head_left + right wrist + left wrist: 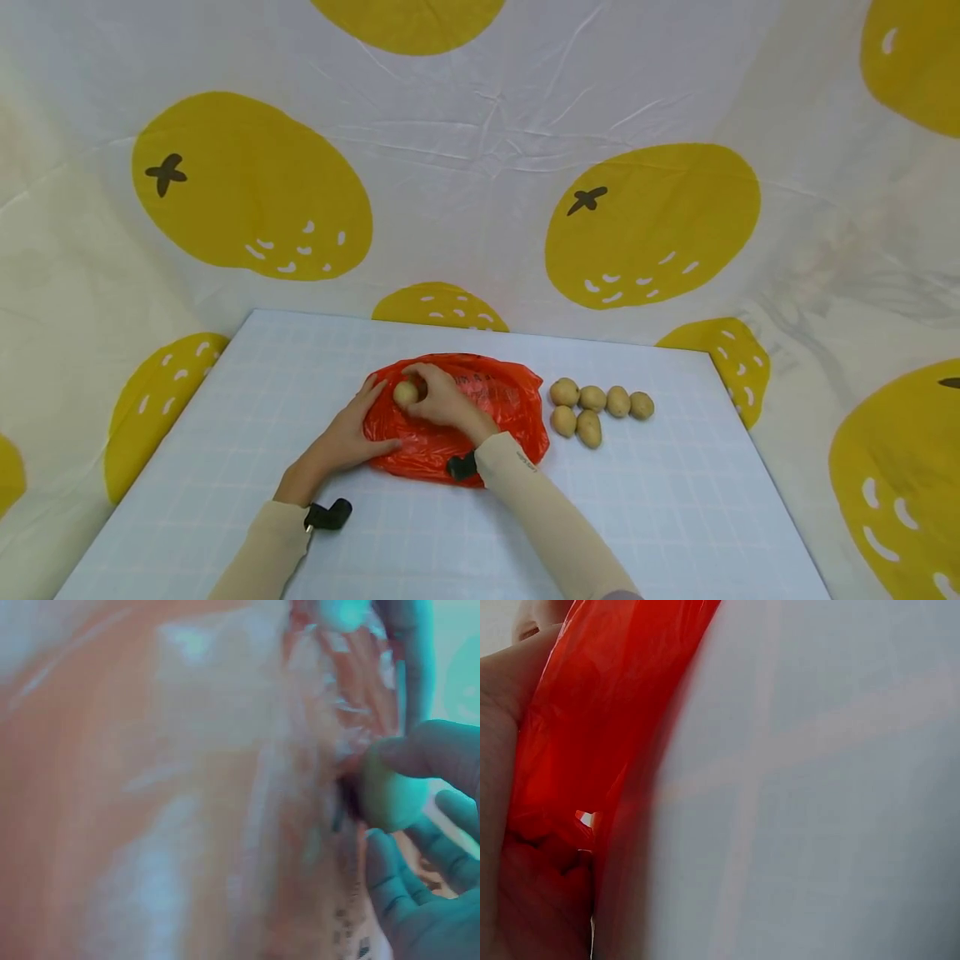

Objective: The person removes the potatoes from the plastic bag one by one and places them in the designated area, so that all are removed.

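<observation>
A potato (406, 393) is pinched between the thumb and fingers of my right hand (438, 398), over the left end of a red plastic bag (468, 442). In the right wrist view the potato (394, 795) looks greenish, with the thumb on one side and fingertips on the other. My left hand (351, 433) lies against the bag's left edge, thumb and fingers spread apart. Up close in the left wrist view, the bag's red film (607, 705) runs along the palm. The bag lies loosely crumpled on the table, its dark print partly covered by my right hand.
Several loose potatoes (592, 398) sit in two rows just right of the bag. The table (675, 517) has a pale checked cover. Behind it hangs a white cloth (465, 208) printed with big yellow fruit.
</observation>
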Tool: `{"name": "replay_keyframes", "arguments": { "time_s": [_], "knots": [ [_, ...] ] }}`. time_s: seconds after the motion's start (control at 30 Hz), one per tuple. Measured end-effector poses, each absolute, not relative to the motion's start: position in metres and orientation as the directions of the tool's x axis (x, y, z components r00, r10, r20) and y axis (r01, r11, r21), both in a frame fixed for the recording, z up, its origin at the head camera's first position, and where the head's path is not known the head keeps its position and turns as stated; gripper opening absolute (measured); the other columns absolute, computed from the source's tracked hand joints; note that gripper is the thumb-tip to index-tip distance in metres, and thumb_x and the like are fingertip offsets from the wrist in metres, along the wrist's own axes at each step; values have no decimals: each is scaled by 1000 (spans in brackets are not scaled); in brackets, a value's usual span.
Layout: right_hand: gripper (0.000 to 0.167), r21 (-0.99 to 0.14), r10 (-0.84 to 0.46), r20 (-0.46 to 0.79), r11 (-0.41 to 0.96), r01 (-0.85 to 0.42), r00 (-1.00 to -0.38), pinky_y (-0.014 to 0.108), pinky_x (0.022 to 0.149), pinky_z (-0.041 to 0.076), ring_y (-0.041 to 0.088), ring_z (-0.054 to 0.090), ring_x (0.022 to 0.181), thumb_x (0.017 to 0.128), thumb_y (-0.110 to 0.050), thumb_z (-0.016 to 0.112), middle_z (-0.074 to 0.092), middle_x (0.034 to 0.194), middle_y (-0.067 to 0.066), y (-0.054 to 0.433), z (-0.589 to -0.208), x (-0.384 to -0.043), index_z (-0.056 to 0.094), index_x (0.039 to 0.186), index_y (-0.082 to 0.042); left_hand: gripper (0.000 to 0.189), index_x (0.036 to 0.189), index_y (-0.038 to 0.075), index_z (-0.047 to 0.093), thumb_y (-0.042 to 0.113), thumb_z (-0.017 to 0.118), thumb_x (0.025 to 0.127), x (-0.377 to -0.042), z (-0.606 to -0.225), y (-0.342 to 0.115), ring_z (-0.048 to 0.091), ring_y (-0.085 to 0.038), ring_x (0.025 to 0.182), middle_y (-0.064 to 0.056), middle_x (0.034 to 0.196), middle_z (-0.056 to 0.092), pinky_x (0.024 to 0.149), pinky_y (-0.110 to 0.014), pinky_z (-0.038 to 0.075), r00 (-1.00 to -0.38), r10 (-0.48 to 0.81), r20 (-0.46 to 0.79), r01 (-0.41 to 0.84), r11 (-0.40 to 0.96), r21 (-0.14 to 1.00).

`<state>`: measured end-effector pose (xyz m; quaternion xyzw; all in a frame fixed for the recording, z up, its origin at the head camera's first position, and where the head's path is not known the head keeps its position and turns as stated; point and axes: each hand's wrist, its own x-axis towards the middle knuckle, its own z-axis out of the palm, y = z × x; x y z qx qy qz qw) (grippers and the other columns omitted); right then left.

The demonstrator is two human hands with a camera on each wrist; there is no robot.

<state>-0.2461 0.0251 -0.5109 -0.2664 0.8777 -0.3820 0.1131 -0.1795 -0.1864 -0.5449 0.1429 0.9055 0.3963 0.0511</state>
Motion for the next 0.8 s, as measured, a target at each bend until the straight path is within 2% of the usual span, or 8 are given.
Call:
{"name": "replay_keyframes", "arguments": {
  "time_s": [0.17, 0.37, 0.63, 0.8],
  "knots": [
    [53, -715, -573, -9, 577, -395, -820, 31, 103, 54, 18, 58, 117, 93, -15, 76, 62, 136, 5, 25, -505, -245, 57, 142, -9, 108, 165, 8, 21, 46, 82, 84, -179, -544, -187, 22, -50, 154, -20, 172, 10, 115, -73, 31, -954, 299, 30, 227, 652, 723],
    [53, -735, -569, -67, 583, -345, -819, 34, 104, 53, 17, 57, 118, 94, -17, 76, 61, 139, 3, 25, -507, -241, 57, 143, -10, 108, 165, 8, 21, 47, 82, 84, -178, -545, -186, 21, -50, 154, -20, 173, 10, 115, -72, 31, -954, 300, 25, 226, 657, 719],
    [56, -741, -561, -60, 580, -340, -825, 35, 104, 54, 18, 58, 117, 94, -16, 75, 60, 141, 4, 23, -511, -242, 55, 146, -11, 109, 165, 8, 20, 47, 82, 84, -178, -545, -187, 22, -50, 154, -20, 173, 10, 114, -72, 32, -956, 293, 17, 216, 664, 716],
    [58, -728, -565, -40, 581, -363, -824, 33, 106, 52, 17, 58, 122, 92, -16, 77, 60, 143, 5, 21, -512, -243, 54, 145, -8, 108, 165, 8, 21, 46, 82, 84, -179, -547, -189, 22, -49, 154, -20, 173, 10, 116, -71, 31, -952, 305, 35, 234, 646, 727]
  ]
}}
